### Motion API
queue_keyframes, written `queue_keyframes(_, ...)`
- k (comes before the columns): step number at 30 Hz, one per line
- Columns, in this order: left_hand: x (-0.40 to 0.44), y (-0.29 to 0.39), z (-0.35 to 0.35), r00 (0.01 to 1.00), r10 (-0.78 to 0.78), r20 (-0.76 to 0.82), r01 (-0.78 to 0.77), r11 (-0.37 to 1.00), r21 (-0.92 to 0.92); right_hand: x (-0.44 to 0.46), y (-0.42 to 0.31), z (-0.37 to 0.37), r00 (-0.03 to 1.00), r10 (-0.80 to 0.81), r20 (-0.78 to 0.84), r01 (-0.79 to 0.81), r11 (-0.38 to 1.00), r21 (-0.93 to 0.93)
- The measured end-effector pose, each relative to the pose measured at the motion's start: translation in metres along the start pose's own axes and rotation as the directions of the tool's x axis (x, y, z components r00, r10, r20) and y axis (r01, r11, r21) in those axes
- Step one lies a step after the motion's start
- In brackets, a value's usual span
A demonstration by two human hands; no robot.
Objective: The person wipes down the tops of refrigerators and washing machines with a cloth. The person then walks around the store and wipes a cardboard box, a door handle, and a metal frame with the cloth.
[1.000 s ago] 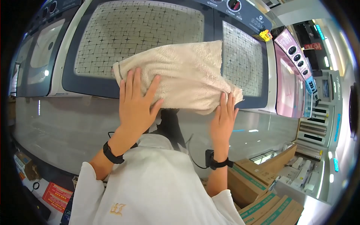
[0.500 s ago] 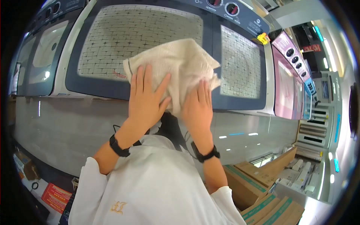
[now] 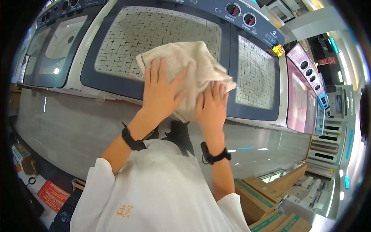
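A cream cloth (image 3: 185, 58) lies bunched and folded across the front of a dark-framed twin-tub washing machine (image 3: 108, 86). It covers part of the large patterned lid (image 3: 154, 31) and hangs over the front edge. My left hand (image 3: 160, 91) rests flat on the cloth, fingers spread. On the cloth's right side lies my right hand (image 3: 211, 106), its fingers stretched out near the crumpled edge and its thumb apart. Right of the cloth is the smaller patterned lid (image 3: 255, 73). Both wrists wear black bands.
Control knobs (image 3: 241, 14) line the machine's back panel, with a yellow tag (image 3: 278, 50) at its right corner. A pink machine (image 3: 299, 96) stands to the right, another dark one (image 3: 58, 46) to the left. Cardboard boxes (image 3: 257, 193) sit behind me on the right.
The whole view has shifted, so the machine appears further right. The cloth's right side is more crumpled, and my right thumb now shows apart from the fingers. Both hands stay on the cloth.
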State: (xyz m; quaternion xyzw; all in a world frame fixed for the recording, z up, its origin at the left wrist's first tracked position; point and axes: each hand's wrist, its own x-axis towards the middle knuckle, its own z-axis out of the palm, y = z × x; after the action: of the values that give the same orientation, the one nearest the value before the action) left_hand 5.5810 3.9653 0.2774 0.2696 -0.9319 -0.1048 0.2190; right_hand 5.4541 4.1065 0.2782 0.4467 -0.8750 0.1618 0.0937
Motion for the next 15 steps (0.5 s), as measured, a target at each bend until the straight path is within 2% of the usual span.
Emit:
queue_keyframes(3,-0.023,-0.020,-0.021,0.998,0.020,0.067,-0.018,1.000,-0.023,-0.030,0.002,-0.022,0.995,-0.056,0.082,0.051,0.997,0.063)
queue_keyframes(6,-0.037,-0.042,-0.035,0.994,0.001,0.105,0.000,1.000,-0.009,-0.046,0.024,-0.038,0.990,0.049,0.136,-0.044,0.998,-0.039)
queue_keyframes(10,-0.026,-0.029,-0.022,0.997,-0.066,0.036,0.064,0.996,0.069,-0.022,0.041,-0.021,0.988,0.148,0.045,-0.145,0.988,-0.051)
queue_keyframes(13,-0.007,-0.008,-0.003,0.988,-0.152,-0.021,0.153,0.981,0.119,0.003,0.021,-0.004,0.996,0.090,0.007,-0.089,0.995,-0.039)
queue_keyframes(15,-0.007,-0.007,-0.007,0.991,-0.130,0.007,0.128,0.982,0.137,0.003,0.000,0.000,1.000,0.008,0.010,-0.007,1.000,-0.027)
